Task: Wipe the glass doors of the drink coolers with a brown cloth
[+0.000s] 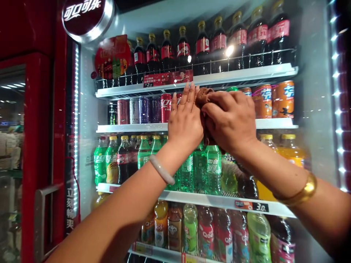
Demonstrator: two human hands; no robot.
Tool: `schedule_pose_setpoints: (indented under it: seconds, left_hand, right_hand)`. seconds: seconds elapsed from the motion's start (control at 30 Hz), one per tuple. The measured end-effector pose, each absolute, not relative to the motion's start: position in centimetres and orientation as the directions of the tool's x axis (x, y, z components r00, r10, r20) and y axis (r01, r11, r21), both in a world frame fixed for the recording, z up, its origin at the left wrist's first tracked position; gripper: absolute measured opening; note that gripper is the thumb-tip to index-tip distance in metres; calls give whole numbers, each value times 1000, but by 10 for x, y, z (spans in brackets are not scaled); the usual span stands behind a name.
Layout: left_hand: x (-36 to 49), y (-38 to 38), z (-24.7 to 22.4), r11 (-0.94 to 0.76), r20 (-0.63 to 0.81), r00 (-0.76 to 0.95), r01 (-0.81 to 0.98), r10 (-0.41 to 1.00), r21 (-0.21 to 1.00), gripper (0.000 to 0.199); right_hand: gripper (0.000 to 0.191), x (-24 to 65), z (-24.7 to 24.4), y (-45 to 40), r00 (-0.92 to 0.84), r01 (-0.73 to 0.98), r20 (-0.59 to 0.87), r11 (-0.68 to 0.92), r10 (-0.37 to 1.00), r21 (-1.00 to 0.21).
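Note:
My left hand point(187, 118) lies flat with its fingers stretched upward against the glass door of a drinks fridge. Just to its right, my right hand point(231, 117) grips a bunched brown cloth point(205, 95) and presses it to the same glass. Part of the cloth hangs down between the two hands, and my right fingers cover the rest. A pale bangle point(161, 170) circles my left wrist, and a gold bangle point(304, 190) my right forearm.
Behind the glass stand cola bottles point(183, 47), drink cans point(144, 109), green bottles point(213, 164) and juice bottles point(205, 228) on white shelves. A round sign point(86, 16) juts out at upper left. Left of the door is a red frame with a metal handle point(41, 223).

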State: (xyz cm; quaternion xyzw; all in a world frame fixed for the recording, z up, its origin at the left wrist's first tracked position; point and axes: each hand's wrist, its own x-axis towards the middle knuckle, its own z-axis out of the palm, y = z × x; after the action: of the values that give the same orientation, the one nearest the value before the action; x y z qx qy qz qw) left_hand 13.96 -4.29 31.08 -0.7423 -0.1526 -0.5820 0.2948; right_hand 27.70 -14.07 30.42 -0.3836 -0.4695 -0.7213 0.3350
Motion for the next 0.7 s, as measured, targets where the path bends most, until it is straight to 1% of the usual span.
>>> schedule_pose_setpoints:
  seconds: [0.03,0.13,0.2,0.27,0.33,0.37,0.4,0.47,0.53,0.57,0.63,0.7]
  left_hand:
    - [144,-44,313,-784,954,277,564,-117,-260,70]
    - [151,-45,310,-770,951,283,579,-120,-270,69]
    - [151,-46,305,-745,944,298,596,-143,-301,67]
    - [151,-47,301,-720,933,317,606,-172,-339,66]
    - [151,-48,300,-702,924,336,614,-183,-362,65]
    - [151,-48,300,-695,921,346,618,-179,-368,64]
    - [151,-47,300,-691,919,353,621,-174,-369,63]
    - [150,-45,301,-689,917,363,622,-165,-371,64]
    - [148,-44,301,-690,915,367,619,-170,-376,65]
    - [147,-44,301,-690,915,367,618,-170,-376,64]
    - [146,-45,301,-693,917,368,621,-156,-367,62]
    - [150,-50,300,-702,926,353,627,-130,-338,61]
  right_hand:
    - [17,278,301,-142,-502,832,858,-334,-114,443]
    - [19,301,292,-160,-608,761,794,-295,-16,577]
    - [19,324,296,-175,-626,744,779,-277,28,608]
    - [16,337,307,-181,-580,780,815,-302,-19,548]
    - [12,334,316,-177,-520,822,846,-339,-118,458]
    - [11,327,317,-173,-507,830,848,-353,-158,431]
    - [11,320,316,-169,-517,824,839,-363,-168,435]
    - [12,310,304,-167,-601,766,792,-359,-105,534]
    - [11,315,289,-175,-704,676,710,-309,-3,669]
    - [11,324,282,-183,-738,640,674,-275,42,717]
    - [14,348,276,-200,-756,620,651,-240,73,747]
    - [15,367,281,-209,-709,669,704,-280,41,689]
